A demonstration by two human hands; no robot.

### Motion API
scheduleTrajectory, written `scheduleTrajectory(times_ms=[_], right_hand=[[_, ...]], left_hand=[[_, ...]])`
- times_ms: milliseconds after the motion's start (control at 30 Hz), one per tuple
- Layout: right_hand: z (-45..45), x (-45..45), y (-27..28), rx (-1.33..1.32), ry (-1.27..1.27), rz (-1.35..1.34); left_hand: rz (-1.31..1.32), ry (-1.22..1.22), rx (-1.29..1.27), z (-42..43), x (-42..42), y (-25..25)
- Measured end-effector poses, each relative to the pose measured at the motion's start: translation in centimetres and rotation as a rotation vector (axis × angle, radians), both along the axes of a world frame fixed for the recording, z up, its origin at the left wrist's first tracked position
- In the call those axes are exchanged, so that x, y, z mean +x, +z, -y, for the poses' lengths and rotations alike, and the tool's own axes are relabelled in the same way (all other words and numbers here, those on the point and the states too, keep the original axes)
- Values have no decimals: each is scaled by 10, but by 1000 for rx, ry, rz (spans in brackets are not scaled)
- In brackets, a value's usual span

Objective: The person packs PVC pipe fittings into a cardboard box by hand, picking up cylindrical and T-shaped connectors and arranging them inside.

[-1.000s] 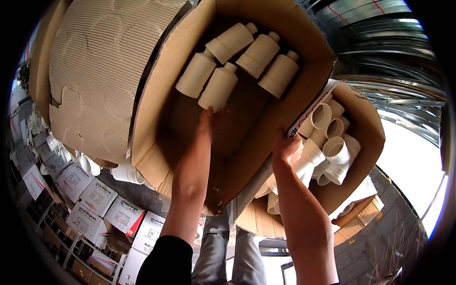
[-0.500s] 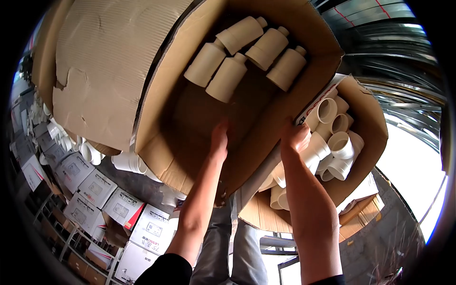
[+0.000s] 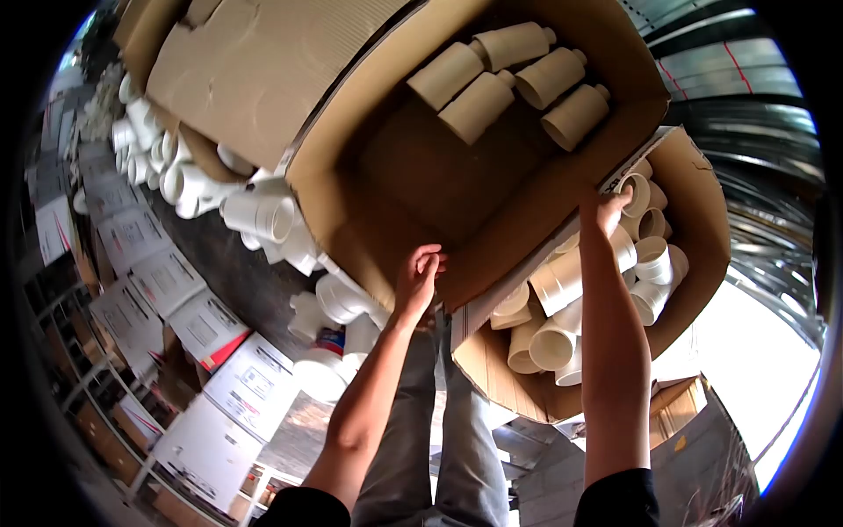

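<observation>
My left hand (image 3: 418, 283) is above the near edge of a large cardboard box (image 3: 369, 211), fingers loosely curled and apart, with nothing in them. Several pale plastic pipe fittings (image 3: 477, 107), each with a wide body and a narrow neck, lie at the far end of that box. My right hand (image 3: 606, 211) is closed over the wall where the large box meets a smaller cardboard box (image 3: 702, 184). Its thumb is beside a white pipe fitting (image 3: 634, 191); its other fingers are mostly hidden. Several white fittings (image 3: 555, 342) are piled in the smaller box, partly behind my right forearm.
White pipe fittings (image 3: 259, 215) lie heaped on the floor to the left. Printed white cartons (image 3: 250, 386) are stacked at the lower left beside a metal rack (image 3: 145, 465). Long metal profiles (image 3: 755, 132) fill the upper right. A large box flap (image 3: 255, 70) spreads at the upper left.
The view has shifted, so both boxes appear farther right. My left hand has drawn back from inside the large box to its near edge. My right hand remains at the shared wall.
</observation>
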State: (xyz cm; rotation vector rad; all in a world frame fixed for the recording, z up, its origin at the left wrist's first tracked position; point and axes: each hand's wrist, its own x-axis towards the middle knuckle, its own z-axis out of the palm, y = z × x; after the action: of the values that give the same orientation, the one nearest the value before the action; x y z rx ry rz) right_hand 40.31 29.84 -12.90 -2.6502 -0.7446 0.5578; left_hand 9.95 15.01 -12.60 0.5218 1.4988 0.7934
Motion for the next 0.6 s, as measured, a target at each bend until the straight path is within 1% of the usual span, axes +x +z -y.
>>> scheduleTrajectory(times_ms=[33, 67, 100, 167, 200, 233, 267, 300, 367, 433, 467, 500, 567, 600], right_hand=[[10, -4, 5, 37, 13, -56], [20, -6, 11, -11, 53, -72], [33, -13, 16, 17, 62, -46], [60, -31, 23, 83, 182, -7], [74, -44, 27, 112, 263, 25], [85, -65, 38, 144, 343, 53], [97, -89, 51, 120, 354, 10], [116, -104, 47, 210, 463, 1], [148, -145, 49, 149, 590, 127], [174, -179, 53, 115, 596, 130], [189, -178, 38, 160, 733, 109], [200, -190, 43, 150, 752, 104], [219, -216, 58, 38, 782, 150], [228, -220, 54, 12, 820, 154]], left_hand=[[-30, -27, 42, 13, -4, 11], [-68, -26, 117, 21, -9, 18], [-99, -33, 134, 28, -14, 27], [-109, 30, 174, 43, -21, 39], [-136, 39, 151, 53, -25, 41], [-139, 69, 188, 61, -27, 41], [-136, 84, 168, 71, -30, 43], [-134, 99, 144, 82, -34, 45], [-137, 114, 172, 104, -42, 39], [-173, 154, 195, 123, -50, 37], [-182, 154, 186, 132, -55, 34], [-191, 153, 173, 143, -61, 32], [-211, 133, 154, 168, -74, 15], [-212, 115, 103, 187, -81, 0]])
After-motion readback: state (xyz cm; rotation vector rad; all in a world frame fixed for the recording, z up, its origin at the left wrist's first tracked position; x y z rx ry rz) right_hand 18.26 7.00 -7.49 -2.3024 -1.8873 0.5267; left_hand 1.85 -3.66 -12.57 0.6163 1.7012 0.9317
